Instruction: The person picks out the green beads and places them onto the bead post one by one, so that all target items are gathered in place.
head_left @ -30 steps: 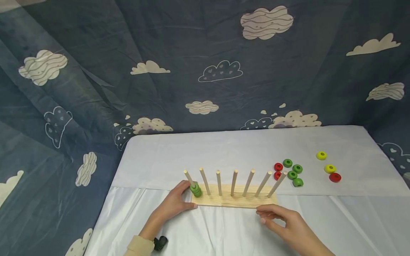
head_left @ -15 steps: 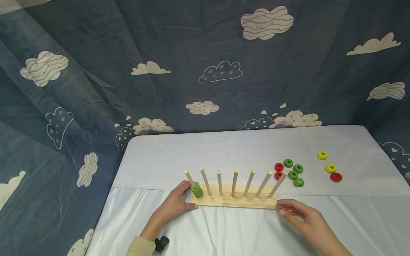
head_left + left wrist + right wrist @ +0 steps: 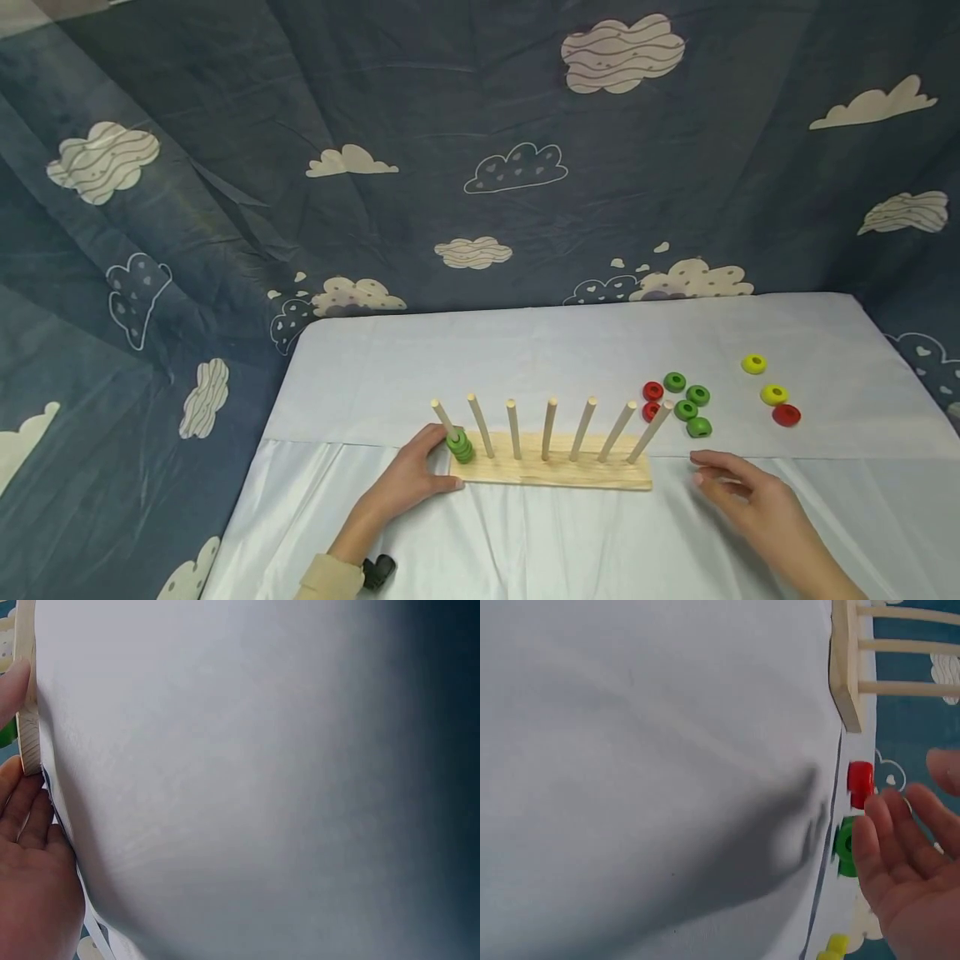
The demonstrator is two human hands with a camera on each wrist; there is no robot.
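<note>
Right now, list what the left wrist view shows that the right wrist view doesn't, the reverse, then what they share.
Only the left wrist view shows the left hand, gripping one end of the wooden peg board, and a sliver of green at the frame's left edge, likely the stacked green beads.

Only the right wrist view shows the right hand, holding nothing, and loose red beads, green beads and yellow beads.

Both show part of the board, at opposite ends, the white cloth and the cloud-print backdrop.
</note>
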